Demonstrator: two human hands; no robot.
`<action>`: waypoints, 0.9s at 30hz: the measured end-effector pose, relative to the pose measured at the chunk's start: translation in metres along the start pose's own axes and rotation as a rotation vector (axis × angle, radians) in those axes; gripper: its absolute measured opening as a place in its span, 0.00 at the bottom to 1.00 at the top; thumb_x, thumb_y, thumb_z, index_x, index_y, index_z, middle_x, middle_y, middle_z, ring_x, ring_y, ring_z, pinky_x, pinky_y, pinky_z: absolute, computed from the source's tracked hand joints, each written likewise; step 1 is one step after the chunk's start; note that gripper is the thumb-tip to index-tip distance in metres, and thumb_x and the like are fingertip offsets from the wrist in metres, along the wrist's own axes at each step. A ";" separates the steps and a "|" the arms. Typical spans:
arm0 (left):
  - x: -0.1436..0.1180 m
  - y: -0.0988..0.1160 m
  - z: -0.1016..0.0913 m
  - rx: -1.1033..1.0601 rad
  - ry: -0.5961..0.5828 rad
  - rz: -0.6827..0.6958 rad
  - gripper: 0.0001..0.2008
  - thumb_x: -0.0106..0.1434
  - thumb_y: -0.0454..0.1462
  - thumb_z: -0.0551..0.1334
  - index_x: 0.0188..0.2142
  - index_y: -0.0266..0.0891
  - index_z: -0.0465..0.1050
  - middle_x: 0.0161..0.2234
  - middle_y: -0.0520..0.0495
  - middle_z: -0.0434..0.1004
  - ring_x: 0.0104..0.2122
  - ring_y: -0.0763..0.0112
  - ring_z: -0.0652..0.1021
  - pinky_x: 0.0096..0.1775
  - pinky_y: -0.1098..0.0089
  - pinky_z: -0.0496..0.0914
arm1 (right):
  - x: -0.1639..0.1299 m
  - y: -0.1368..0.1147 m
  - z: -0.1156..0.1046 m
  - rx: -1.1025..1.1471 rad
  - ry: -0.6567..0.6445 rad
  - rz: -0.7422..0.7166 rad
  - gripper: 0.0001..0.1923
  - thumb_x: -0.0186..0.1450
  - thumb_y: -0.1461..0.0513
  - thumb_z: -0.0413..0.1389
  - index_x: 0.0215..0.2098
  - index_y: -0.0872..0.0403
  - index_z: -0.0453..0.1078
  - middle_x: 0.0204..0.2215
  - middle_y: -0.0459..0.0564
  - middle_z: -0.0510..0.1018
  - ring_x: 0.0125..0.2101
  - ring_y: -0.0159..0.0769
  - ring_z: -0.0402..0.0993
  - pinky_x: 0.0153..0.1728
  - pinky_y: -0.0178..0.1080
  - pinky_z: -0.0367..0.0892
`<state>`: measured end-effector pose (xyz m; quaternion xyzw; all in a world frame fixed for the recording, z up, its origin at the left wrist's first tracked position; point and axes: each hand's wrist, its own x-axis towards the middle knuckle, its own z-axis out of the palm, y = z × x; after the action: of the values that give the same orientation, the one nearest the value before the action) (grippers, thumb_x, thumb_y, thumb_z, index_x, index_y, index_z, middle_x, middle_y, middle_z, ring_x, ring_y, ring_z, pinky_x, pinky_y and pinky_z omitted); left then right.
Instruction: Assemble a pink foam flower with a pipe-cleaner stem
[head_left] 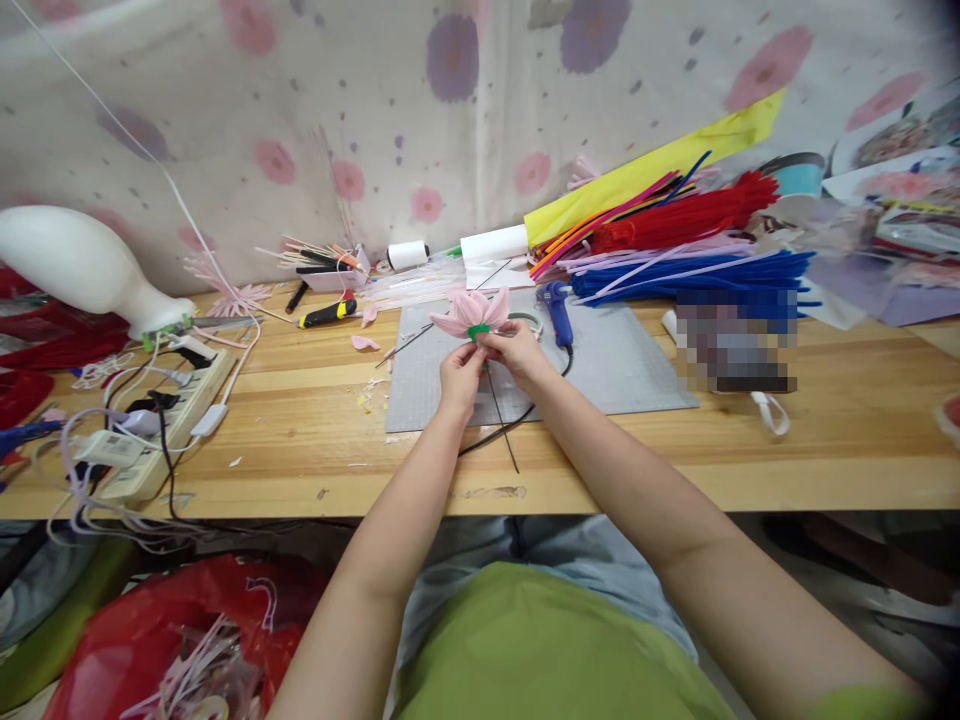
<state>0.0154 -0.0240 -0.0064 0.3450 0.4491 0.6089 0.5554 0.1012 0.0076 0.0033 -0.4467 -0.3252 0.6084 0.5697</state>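
Both of my hands meet over a grey cutting mat (630, 365) on the wooden table. They hold a pink handmade flower (471, 308) with a green band at its base and a thin dark wire stem (501, 418) that hangs down toward me. My left hand (459, 372) pinches the stem just under the bloom. My right hand (514, 350) grips the green base from the right side. A blue glue gun (556, 308) lies on the mat just right of my hands.
Bundles of red, blue and pink pipe cleaners (690, 250) lie at the back right. A power strip with plugs and cables (157, 420) sits at the left, beside a white lamp base (82, 265). A red bag of scraps (172, 640) lies below the table edge.
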 end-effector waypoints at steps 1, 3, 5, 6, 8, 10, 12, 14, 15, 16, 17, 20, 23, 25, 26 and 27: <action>0.000 0.001 0.000 -0.012 -0.006 -0.011 0.02 0.50 0.31 0.64 0.27 0.36 0.74 0.25 0.53 0.74 0.25 0.78 0.70 0.26 0.77 0.63 | -0.001 -0.001 0.001 0.017 0.006 -0.008 0.26 0.44 0.67 0.65 0.32 0.51 0.52 0.23 0.38 0.69 0.22 0.26 0.68 0.25 0.32 0.67; -0.001 0.004 -0.002 -0.059 -0.040 -0.057 0.02 0.50 0.31 0.64 0.27 0.36 0.73 0.25 0.52 0.74 0.25 0.78 0.70 0.27 0.76 0.64 | -0.004 -0.001 0.003 0.018 0.024 -0.034 0.27 0.43 0.68 0.65 0.32 0.50 0.52 0.23 0.38 0.69 0.23 0.26 0.68 0.25 0.31 0.66; 0.000 0.008 -0.004 -0.136 -0.103 -0.149 0.01 0.52 0.32 0.63 0.27 0.36 0.73 0.25 0.51 0.74 0.25 0.76 0.72 0.27 0.74 0.66 | -0.006 -0.002 0.003 -0.015 0.044 -0.052 0.27 0.43 0.67 0.64 0.32 0.50 0.51 0.24 0.38 0.69 0.23 0.26 0.67 0.23 0.31 0.64; 0.000 0.010 -0.004 -0.178 -0.140 -0.206 0.02 0.53 0.33 0.62 0.28 0.35 0.72 0.25 0.50 0.74 0.25 0.75 0.73 0.28 0.73 0.67 | -0.006 -0.002 0.003 -0.030 0.054 -0.058 0.26 0.43 0.67 0.64 0.32 0.50 0.51 0.24 0.38 0.69 0.23 0.26 0.67 0.22 0.30 0.64; 0.002 0.013 -0.005 -0.246 -0.193 -0.307 0.06 0.57 0.37 0.60 0.30 0.35 0.73 0.25 0.48 0.75 0.27 0.73 0.75 0.28 0.72 0.69 | -0.006 -0.001 0.002 -0.043 0.057 -0.067 0.26 0.44 0.67 0.63 0.32 0.50 0.51 0.23 0.37 0.68 0.23 0.26 0.67 0.22 0.30 0.62; 0.004 0.014 -0.005 -0.281 -0.196 -0.364 0.09 0.60 0.39 0.60 0.31 0.35 0.72 0.24 0.49 0.75 0.26 0.75 0.76 0.28 0.74 0.70 | -0.006 -0.001 0.001 -0.031 0.034 -0.072 0.26 0.43 0.67 0.63 0.32 0.50 0.51 0.23 0.37 0.69 0.23 0.25 0.67 0.21 0.29 0.61; 0.006 0.013 -0.006 -0.312 -0.176 -0.386 0.08 0.61 0.39 0.60 0.31 0.35 0.72 0.22 0.52 0.73 0.23 0.78 0.75 0.27 0.77 0.69 | -0.005 0.000 0.001 -0.001 -0.010 -0.076 0.26 0.41 0.66 0.63 0.32 0.50 0.52 0.23 0.37 0.69 0.22 0.24 0.66 0.21 0.29 0.60; 0.008 0.012 -0.007 -0.356 -0.165 -0.396 0.08 0.61 0.38 0.61 0.31 0.34 0.71 0.20 0.54 0.72 0.21 0.80 0.74 0.25 0.79 0.69 | -0.005 0.000 0.002 0.033 -0.061 -0.079 0.27 0.40 0.65 0.63 0.32 0.51 0.52 0.22 0.36 0.69 0.21 0.24 0.65 0.21 0.29 0.59; 0.008 0.011 -0.008 -0.378 -0.162 -0.398 0.08 0.60 0.38 0.61 0.30 0.34 0.71 0.20 0.54 0.72 0.21 0.81 0.74 0.25 0.79 0.69 | -0.005 0.000 0.003 0.049 -0.087 -0.077 0.27 0.40 0.65 0.63 0.32 0.51 0.53 0.22 0.36 0.69 0.20 0.24 0.65 0.20 0.29 0.58; 0.009 0.011 -0.008 -0.397 -0.159 -0.399 0.08 0.60 0.38 0.61 0.30 0.34 0.71 0.20 0.54 0.72 0.20 0.81 0.74 0.24 0.80 0.69 | -0.005 0.000 0.004 0.062 -0.108 -0.075 0.26 0.40 0.64 0.63 0.32 0.51 0.53 0.21 0.35 0.69 0.20 0.23 0.65 0.20 0.28 0.58; 0.010 0.010 -0.009 -0.414 -0.154 -0.402 0.08 0.60 0.38 0.61 0.29 0.34 0.71 0.20 0.54 0.72 0.20 0.81 0.74 0.23 0.80 0.68 | -0.006 -0.001 0.005 0.074 -0.123 -0.072 0.26 0.40 0.64 0.63 0.32 0.51 0.53 0.20 0.35 0.69 0.20 0.23 0.64 0.20 0.28 0.57; 0.012 0.013 -0.009 -0.442 -0.150 -0.419 0.09 0.61 0.39 0.60 0.30 0.33 0.71 0.20 0.54 0.72 0.18 0.82 0.73 0.21 0.81 0.68 | -0.006 -0.004 0.009 0.082 -0.141 -0.054 0.24 0.41 0.65 0.62 0.31 0.51 0.54 0.20 0.34 0.69 0.19 0.22 0.63 0.19 0.28 0.57; 0.015 0.023 -0.005 -0.458 -0.137 -0.431 0.11 0.64 0.38 0.56 0.29 0.33 0.70 0.20 0.54 0.72 0.16 0.85 0.71 0.19 0.83 0.65 | -0.003 -0.010 0.011 0.081 -0.156 -0.027 0.20 0.44 0.67 0.61 0.31 0.52 0.55 0.20 0.35 0.69 0.19 0.23 0.64 0.21 0.29 0.59; 0.019 0.033 -0.002 -0.484 -0.114 -0.446 0.13 0.66 0.38 0.53 0.28 0.33 0.69 0.18 0.55 0.70 0.15 0.87 0.69 0.17 0.85 0.63 | 0.002 -0.015 0.012 0.104 -0.195 -0.005 0.17 0.47 0.67 0.59 0.31 0.52 0.56 0.20 0.36 0.70 0.21 0.24 0.67 0.25 0.30 0.64; 0.021 0.039 -0.001 -0.503 -0.102 -0.460 0.14 0.66 0.39 0.52 0.28 0.33 0.68 0.18 0.55 0.69 0.14 0.88 0.68 0.16 0.86 0.61 | 0.004 -0.017 0.012 0.122 -0.214 0.006 0.15 0.48 0.67 0.57 0.31 0.53 0.57 0.21 0.37 0.71 0.23 0.25 0.69 0.28 0.31 0.65; 0.023 0.044 0.000 -0.521 -0.091 -0.473 0.14 0.66 0.39 0.52 0.28 0.33 0.68 0.17 0.56 0.68 0.14 0.88 0.67 0.16 0.87 0.59 | 0.007 -0.018 0.012 0.135 -0.234 0.019 0.14 0.50 0.68 0.55 0.32 0.53 0.58 0.23 0.38 0.72 0.26 0.26 0.70 0.31 0.33 0.66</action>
<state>-0.0041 -0.0002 0.0322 0.1050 0.3212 0.5415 0.7697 0.0983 0.0186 0.0231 -0.3364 -0.3433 0.6823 0.5509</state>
